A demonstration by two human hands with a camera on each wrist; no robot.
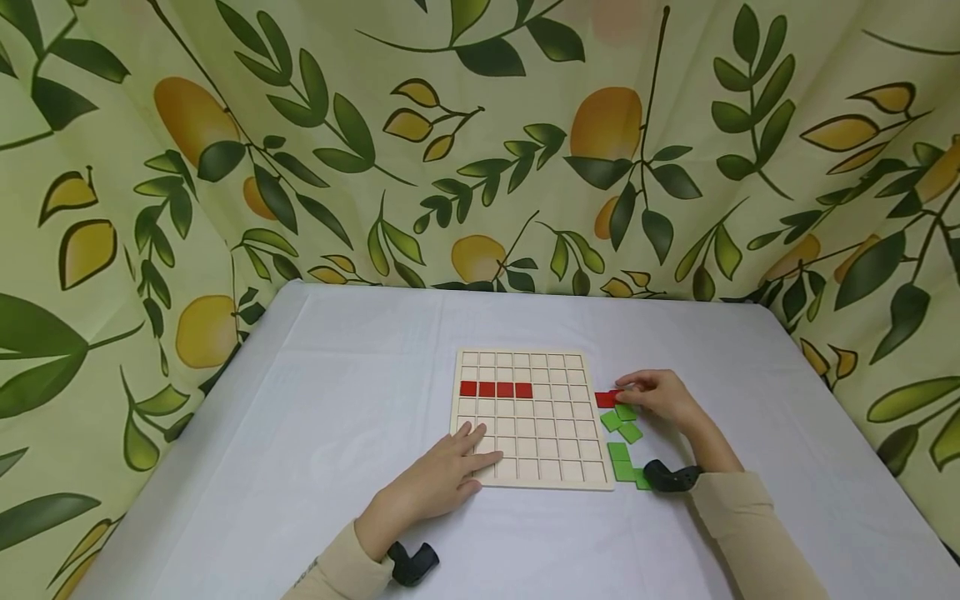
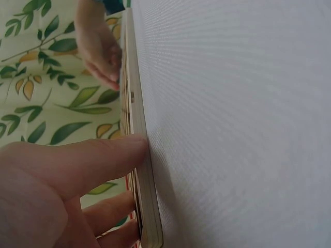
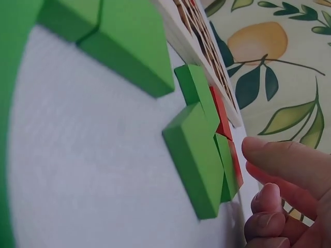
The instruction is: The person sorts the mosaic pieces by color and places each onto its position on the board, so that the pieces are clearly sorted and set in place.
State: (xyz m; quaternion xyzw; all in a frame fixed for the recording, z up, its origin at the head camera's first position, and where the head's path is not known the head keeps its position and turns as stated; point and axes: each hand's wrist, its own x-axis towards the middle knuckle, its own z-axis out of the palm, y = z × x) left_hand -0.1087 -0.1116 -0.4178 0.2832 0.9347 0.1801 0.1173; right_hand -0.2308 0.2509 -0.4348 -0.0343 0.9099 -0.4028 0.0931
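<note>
Red tiles (image 1: 604,401) | right hand (image 1: 662,395) at them, pinch unclear | left hand (image 1: 437,473) spread on board (image 1: 548,429)

Red tiles (image 1: 487,389) on the pale wooden grid board (image 1: 547,429), green tiles (image 1: 619,463) at its right! White tablecloth (image 1: 337,375) beneath it, leaf-and-fruit-patterned cream curtain (image 1: 525,200) behind.

Your left hand (image 1: 438,475) hides part of the board (image 1: 551,408). Your right hand (image 1: 663,396) partly covers a red tile (image 1: 613,394), grip unclear. A black device (image 1: 671,477) hides part of a green tile (image 1: 641,480); the bottom edge cuts your sleeves (image 1: 757,525).
</note>
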